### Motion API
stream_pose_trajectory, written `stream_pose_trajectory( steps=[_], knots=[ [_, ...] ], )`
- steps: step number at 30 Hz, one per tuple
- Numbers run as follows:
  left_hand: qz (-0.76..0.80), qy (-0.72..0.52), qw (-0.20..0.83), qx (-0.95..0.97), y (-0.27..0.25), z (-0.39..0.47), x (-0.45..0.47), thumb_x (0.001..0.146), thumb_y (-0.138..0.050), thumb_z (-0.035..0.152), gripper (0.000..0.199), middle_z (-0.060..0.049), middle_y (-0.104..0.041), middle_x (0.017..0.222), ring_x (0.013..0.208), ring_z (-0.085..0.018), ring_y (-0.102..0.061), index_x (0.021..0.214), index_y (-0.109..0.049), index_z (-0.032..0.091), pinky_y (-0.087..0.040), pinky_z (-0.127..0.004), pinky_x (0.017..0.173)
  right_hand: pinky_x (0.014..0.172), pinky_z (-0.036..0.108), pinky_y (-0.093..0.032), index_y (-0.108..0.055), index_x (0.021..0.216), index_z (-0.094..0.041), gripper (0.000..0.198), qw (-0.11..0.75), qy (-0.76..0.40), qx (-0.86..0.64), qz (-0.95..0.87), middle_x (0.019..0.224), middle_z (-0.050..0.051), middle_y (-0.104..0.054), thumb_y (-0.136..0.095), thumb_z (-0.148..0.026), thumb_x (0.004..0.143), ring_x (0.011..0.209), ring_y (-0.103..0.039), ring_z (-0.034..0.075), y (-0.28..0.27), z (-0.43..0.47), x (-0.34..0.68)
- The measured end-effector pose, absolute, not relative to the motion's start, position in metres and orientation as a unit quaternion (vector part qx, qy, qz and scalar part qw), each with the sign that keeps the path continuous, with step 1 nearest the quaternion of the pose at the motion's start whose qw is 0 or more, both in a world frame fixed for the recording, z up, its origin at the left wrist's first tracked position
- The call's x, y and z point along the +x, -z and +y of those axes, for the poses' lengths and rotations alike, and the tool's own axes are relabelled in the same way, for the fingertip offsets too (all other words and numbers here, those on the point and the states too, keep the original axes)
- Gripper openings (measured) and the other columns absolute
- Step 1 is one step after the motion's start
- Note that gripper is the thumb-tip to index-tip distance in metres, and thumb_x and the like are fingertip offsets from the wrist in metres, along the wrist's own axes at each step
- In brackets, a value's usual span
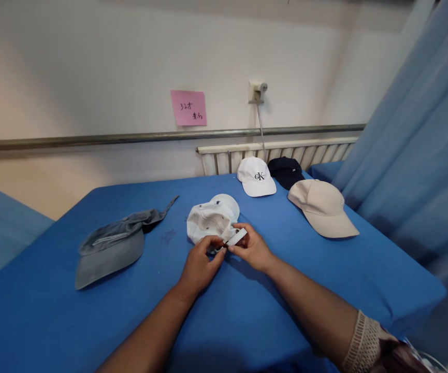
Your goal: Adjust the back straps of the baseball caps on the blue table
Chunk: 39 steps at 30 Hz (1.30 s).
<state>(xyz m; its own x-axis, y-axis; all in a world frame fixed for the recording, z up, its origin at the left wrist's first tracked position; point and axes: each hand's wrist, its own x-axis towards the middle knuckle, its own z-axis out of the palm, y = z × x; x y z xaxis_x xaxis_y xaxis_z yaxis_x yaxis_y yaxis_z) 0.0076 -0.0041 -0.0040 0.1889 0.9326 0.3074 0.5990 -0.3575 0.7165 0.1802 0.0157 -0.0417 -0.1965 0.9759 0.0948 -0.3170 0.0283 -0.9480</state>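
Pale cap (pixel 208 220) lies on blue-covered desk (pixel 255 316), just beyond person's two hands, crown toward left, brim pointing away. Short white strap (pixel 236 238) at cap's near edge slants between fingers, long axis rising from left hand (pixel 198 265) toward right hand (pixel 255 253). Left fingers pinch low end, beside small dark piece (pixel 225 245), perhaps buckle; right fingers grasp high end. Strap sits nearer right hand; crown, nearer left. Grey cap (pixel 113 254) rests well apart at left.
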Motion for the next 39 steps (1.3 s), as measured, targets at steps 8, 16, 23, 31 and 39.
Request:
stream_pose_trajectory(
  steps=[8, 16, 23, 31, 39],
  knots=[
    [0.534, -0.39, 0.228, 0.715, 0.008, -0.003, 0.008, 0.081, -0.066, 0.034, 0.028, -0.007, -0.072, 0.1, 0.093, -0.022, -0.068, 0.105, -0.063, 0.019, -0.052, -0.038, 0.09, 0.083, 0.035, -0.052, -0.049, 0.116, -0.023, 0.056, 0.528, -0.592, -0.35, -0.498, 0.094, 0.002, -0.07, -0.077, -0.022, 0.067, 0.086, -0.068, 0.017, 0.042, 0.014, 0.179],
    [0.53, -0.41, 0.28, 0.687, 0.013, -0.002, 0.011, 0.08, -0.066, 0.032, 0.043, -0.009, -0.072, 0.107, 0.1, -0.023, -0.068, 0.12, -0.057, 0.017, -0.051, -0.041, 0.094, 0.083, 0.035, -0.052, -0.049, 0.117, -0.023, 0.059, 0.528, -0.593, -0.359, -0.491, 0.094, 0.002, -0.071, -0.079, -0.026, 0.066, 0.085, -0.068, 0.018, 0.038, 0.01, 0.178],
    [0.525, -0.422, 0.243, 0.698, 0.009, -0.005, 0.01, 0.082, -0.064, 0.03, 0.038, -0.008, -0.073, 0.105, 0.098, -0.022, -0.068, 0.118, -0.059, 0.019, -0.051, -0.04, 0.094, 0.085, 0.036, -0.053, -0.053, 0.111, -0.023, 0.059, 0.566, -0.605, -0.352, -0.435, 0.092, 0.001, -0.071, -0.083, -0.028, 0.06, 0.086, -0.067, 0.019, 0.034, 0.014, 0.178],
    [0.58, -0.399, 0.166, 0.69, 0.009, 0.011, -0.007, 0.085, -0.058, 0.036, 0.023, -0.005, -0.072, 0.092, 0.083, -0.019, -0.066, 0.101, -0.064, 0.019, -0.052, -0.034, 0.081, 0.086, 0.038, -0.053, -0.054, 0.113, -0.022, 0.057, 0.566, -0.568, -0.403, -0.441, 0.098, 0.004, -0.07, -0.082, -0.033, 0.064, 0.092, -0.068, 0.023, 0.041, 0.02, 0.182],
    [0.617, -0.252, 0.095, 0.739, 0.01, 0.018, 0.003, 0.08, -0.066, 0.038, 0.027, -0.008, -0.07, 0.096, 0.088, -0.024, -0.066, 0.099, -0.061, 0.02, -0.046, -0.031, 0.072, 0.084, 0.035, -0.053, -0.052, 0.121, -0.021, 0.056, 0.528, -0.547, -0.397, -0.514, 0.098, 0.005, -0.071, -0.076, -0.027, 0.071, 0.086, -0.067, 0.019, 0.05, 0.011, 0.174]
  ],
)
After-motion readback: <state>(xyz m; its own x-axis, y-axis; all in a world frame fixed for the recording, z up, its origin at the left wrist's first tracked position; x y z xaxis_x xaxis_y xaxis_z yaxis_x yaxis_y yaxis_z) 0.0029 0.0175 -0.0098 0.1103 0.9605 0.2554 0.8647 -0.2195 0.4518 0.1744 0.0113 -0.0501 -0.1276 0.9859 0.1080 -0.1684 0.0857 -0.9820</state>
